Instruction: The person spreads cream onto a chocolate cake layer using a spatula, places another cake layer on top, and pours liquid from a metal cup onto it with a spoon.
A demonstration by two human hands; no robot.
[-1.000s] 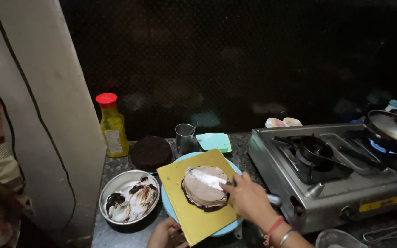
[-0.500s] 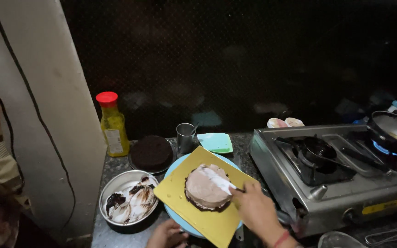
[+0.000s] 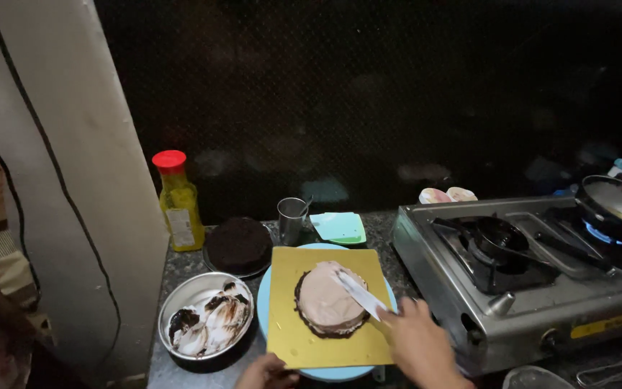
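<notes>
My right hand (image 3: 419, 346) gripped the white flat spatula (image 3: 358, 292), spreading pale frosting over the round dark cake (image 3: 329, 302); top covered, sides bare. Left hand (image 3: 271, 371): fingers unclear.

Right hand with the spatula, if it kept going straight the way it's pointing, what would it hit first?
The right hand points up and left along the spatula, whose blade already lies on the frosted cake. Going straight on, it would sweep across the cake top; beyond that, probably the dark cake behind, though depth is unclear.
</notes>
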